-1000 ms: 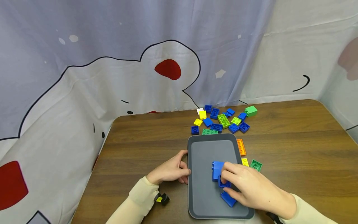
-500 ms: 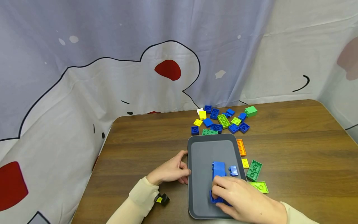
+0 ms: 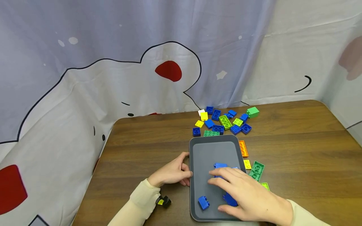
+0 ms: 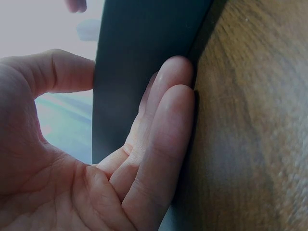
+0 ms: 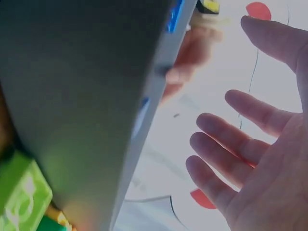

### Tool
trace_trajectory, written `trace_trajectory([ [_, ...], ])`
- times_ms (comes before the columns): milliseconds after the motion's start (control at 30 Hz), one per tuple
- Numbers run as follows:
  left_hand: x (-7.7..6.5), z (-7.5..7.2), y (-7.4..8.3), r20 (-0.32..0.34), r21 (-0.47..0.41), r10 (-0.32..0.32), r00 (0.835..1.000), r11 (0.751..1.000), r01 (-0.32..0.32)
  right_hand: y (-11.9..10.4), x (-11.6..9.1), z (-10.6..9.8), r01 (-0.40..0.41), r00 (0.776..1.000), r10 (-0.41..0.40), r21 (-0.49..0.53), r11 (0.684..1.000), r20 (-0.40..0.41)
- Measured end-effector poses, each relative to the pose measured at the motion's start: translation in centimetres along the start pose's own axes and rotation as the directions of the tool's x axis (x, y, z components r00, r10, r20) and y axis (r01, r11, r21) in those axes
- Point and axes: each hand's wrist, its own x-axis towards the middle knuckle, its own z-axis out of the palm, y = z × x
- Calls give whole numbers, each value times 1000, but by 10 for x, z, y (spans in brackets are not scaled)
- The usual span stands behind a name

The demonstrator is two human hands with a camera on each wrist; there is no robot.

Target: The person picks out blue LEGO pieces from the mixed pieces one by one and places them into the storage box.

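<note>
My left hand (image 3: 172,171) is at the left side of a dark grey tray (image 3: 202,150). In the left wrist view its fingers (image 4: 163,134) lie nearly straight along the tray's outer wall, and the thumb tip meets the rim. Over the tray's right half my right hand (image 3: 240,191) is spread, holding nothing; the right wrist view shows its fingers (image 5: 231,139) apart. A small blue brick (image 3: 203,202) lies on its own near the tray's front left. Another blue brick (image 3: 220,165) and a lower blue brick (image 3: 230,199) are partly hidden by the right hand.
Behind the tray several loose bricks lie scattered, among them a lime brick (image 3: 225,122) and a green brick (image 3: 252,112). Along its right side are an orange brick (image 3: 243,148), a yellow brick (image 3: 247,164) and a dark green brick (image 3: 257,171). A curtain (image 3: 141,88) hangs behind the table (image 3: 297,150).
My right hand has moved a blue brick to the tray's front left and let it go, and now its fingers are spread. The left hand has stayed at the tray's side.
</note>
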Motion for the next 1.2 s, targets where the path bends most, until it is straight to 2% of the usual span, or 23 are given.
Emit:
trace_trajectory([
  [433, -3, -1, -1, -1, -3, -1, 1000, 1000, 1, 43, 5, -28, -169, 986, 169, -53, 984, -5],
  [700, -2, -2, -3, 4, -1, -6, 1000, 1000, 6, 72, 7, -37, -207, 978, 202, -102, 973, -54],
  [933, -1, -1, -1, 2, -1, -4, 1000, 1000, 4, 102, 8, -40, -296, 954, 286, -133, 946, -91],
  [1200, -1, 0, -1, 3, 3, 4, 1000, 1000, -4, 143, 1, -36, -418, 909, 413, -130, 899, -59],
])
